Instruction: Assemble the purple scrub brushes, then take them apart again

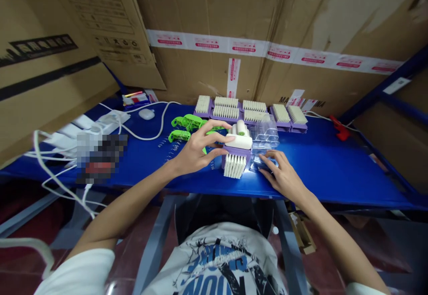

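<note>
My left hand [200,147] reaches over the middle of the blue table, its thumb and fingers around a white foam roller [238,141]. This roller lies on a purple block [238,152] with white ribbed pieces [234,166] at its front. Behind the held roller are more short white rollers [240,127]. My right hand [279,172] is curled at the near part of a clear plastic tray [264,133], thumb and fingers on its edge. Left of the rollers, several green clips [189,122] lie on the table, partly behind my left hand.
Purple blocks with white ribbed pieces [226,107] line the back of the blue table [334,170]. White cables and power strips [75,130] cover the left side, near a white mouse [146,114]. A red tool [340,129] lies at the right. Cardboard [207,9] stands behind.
</note>
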`<state>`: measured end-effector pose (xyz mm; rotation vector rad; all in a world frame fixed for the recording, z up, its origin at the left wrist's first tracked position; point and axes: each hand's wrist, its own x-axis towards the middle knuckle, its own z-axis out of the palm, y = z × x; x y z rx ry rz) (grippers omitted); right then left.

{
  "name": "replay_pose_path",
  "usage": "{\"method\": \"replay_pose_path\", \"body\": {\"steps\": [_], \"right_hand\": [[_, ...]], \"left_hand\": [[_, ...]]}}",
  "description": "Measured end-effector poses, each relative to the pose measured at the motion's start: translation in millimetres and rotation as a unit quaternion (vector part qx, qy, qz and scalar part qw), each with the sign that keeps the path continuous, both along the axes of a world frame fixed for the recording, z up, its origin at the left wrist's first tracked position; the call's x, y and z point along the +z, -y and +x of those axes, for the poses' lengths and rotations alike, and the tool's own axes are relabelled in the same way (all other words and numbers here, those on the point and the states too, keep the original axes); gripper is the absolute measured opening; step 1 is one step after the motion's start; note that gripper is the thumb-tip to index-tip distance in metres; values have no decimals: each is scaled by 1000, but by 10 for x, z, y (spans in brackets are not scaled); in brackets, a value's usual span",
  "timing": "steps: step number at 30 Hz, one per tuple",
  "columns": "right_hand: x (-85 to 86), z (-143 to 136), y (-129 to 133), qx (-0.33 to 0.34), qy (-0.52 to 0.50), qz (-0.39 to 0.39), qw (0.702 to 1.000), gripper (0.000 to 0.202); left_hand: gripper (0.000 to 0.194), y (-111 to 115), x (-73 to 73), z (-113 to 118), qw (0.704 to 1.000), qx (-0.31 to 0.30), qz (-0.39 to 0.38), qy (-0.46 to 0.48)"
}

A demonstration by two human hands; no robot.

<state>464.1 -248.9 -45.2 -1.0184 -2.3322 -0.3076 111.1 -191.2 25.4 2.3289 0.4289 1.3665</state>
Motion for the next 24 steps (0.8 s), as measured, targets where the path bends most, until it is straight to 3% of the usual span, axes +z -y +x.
{"method": "replay_pose_path", "body": {"steps": [3,7,10,12,15,24], "right_hand": [[296,14,17,7,-44,-9,999,43],[999,-251,4,23,-168,24,985,53],[1367,-559,-88,86,-105,-12,991,51],[1446,-716,-155,114,-40,-43,992,49],[1421,-819,-198,118,17,-70,990,50],[1335,-762,-136,74,42,-109,990,56]], "left_hand": [[40,-11,-62,12,997,-19,-50,53],[76,-69,-142,31,989,-29,-127,66],[85,-90,-151,31,990,-18,-134,49],[92,-76,-148,24,989,-14,-137,48],[98,-40,-157,15,988,-12,-143,48],[88,18,-351,31,987,-21,-154,35]]}}
